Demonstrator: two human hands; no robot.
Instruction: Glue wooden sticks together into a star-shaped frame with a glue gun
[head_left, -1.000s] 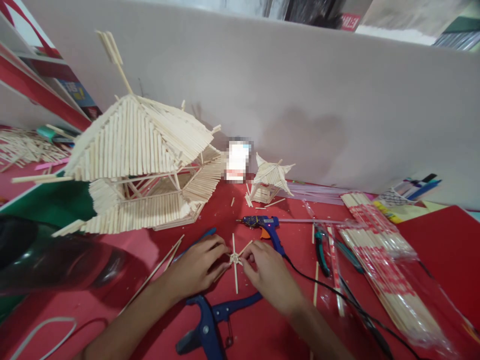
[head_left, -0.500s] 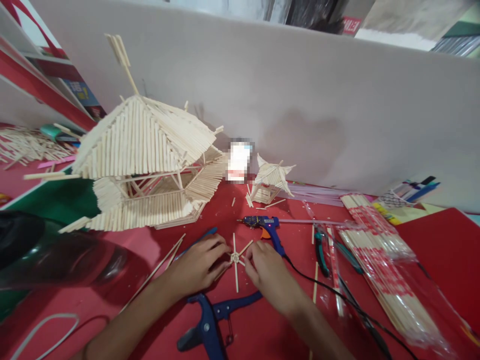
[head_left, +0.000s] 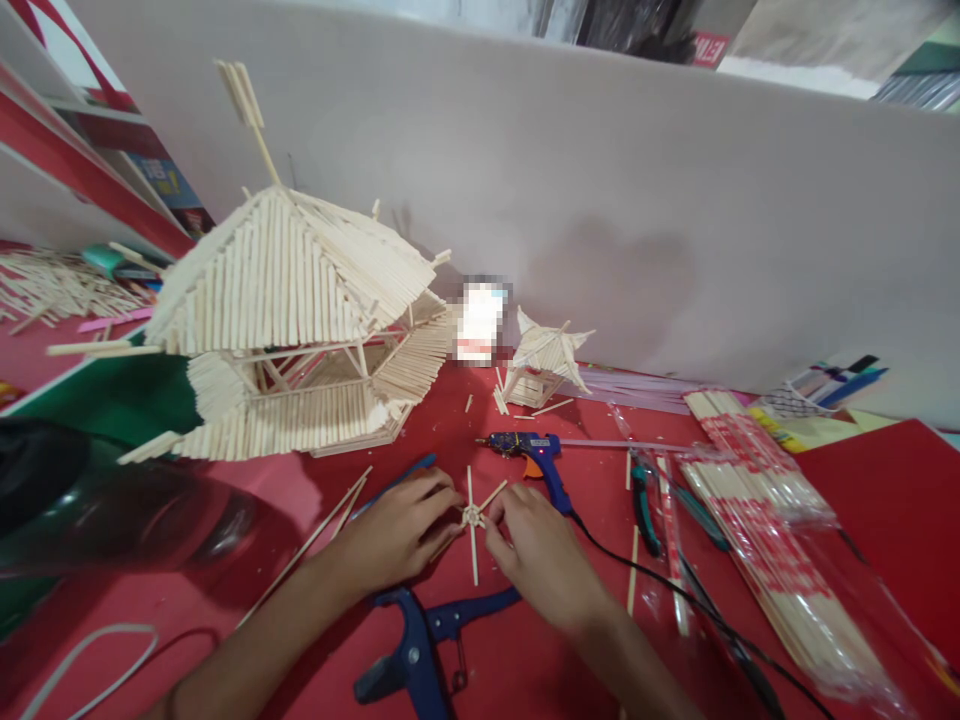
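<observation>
A small star-shaped frame of wooden sticks [head_left: 472, 516] lies on the red tabletop, its arms spreading from a ring-like hub. My left hand [head_left: 414, 517] is at its left side, fingers closed at the hub's edge around a stick arm that is mostly hidden. From the right, my right hand [head_left: 529, 540] pinches another arm close to the hub. Just beyond my hands rests a blue glue gun [head_left: 534, 455], nozzle pointing left. Nearer to me, between my forearms, is a dark blue hand cutter [head_left: 420, 640].
A large stick pavilion [head_left: 277, 330] stands at left, a small one [head_left: 549, 360] at the back beside a lit phone [head_left: 481, 320]. Bagged stick bundles [head_left: 780, 560] and green-handled pliers [head_left: 643, 505] lie right. A dark bottle [head_left: 112, 500] is at far left. The glue gun's cord runs toward the lower right.
My right hand has shifted very slightly at the star frame's right side, covering more of an arm there. My left hand stays nearly still. The view has moved a little.
</observation>
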